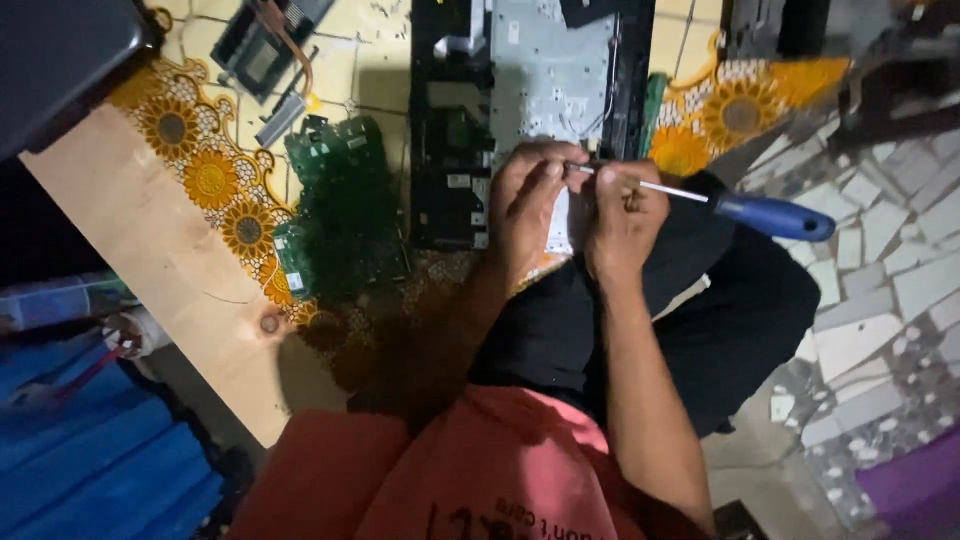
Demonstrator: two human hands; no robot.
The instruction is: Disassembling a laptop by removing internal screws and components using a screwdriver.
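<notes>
Right hand (625, 215) curled around the thin metal shaft of a screwdriver (700, 198), fingers pressed together on it, blue handle sticking out toward 3 o'clock past the knuckles. Left hand (530, 205) just beside, at 9 o'clock of the right, fingers bunched and pinching at the screwdriver's tip, thumb and forefinger closed on something too small to make out. Both hands touching or nearly so, resting over the lower edge of an opened laptop chassis (545, 90), grey metal plate framed in black, stretching toward 12 o'clock. At 9 o'clock of the hands, a green circuit board (340, 200) lying flat on the sunflower-print cloth (205, 170). Farther toward 10 o'clock, a heat sink with copper pipe (270, 60) on the same cloth. Under the cloth at 8 o'clock, a pale wooden board (150, 270). At 6 o'clock, black trousers (720, 320) over folded legs and a red shirt (480, 470). At 3 to 4 o'clock, mosaic stone floor (880, 290). At 7 o'clock, blue fabric (90, 450) in shadow. Dark object at the 10 o'clock corner, kind not clear.
</notes>
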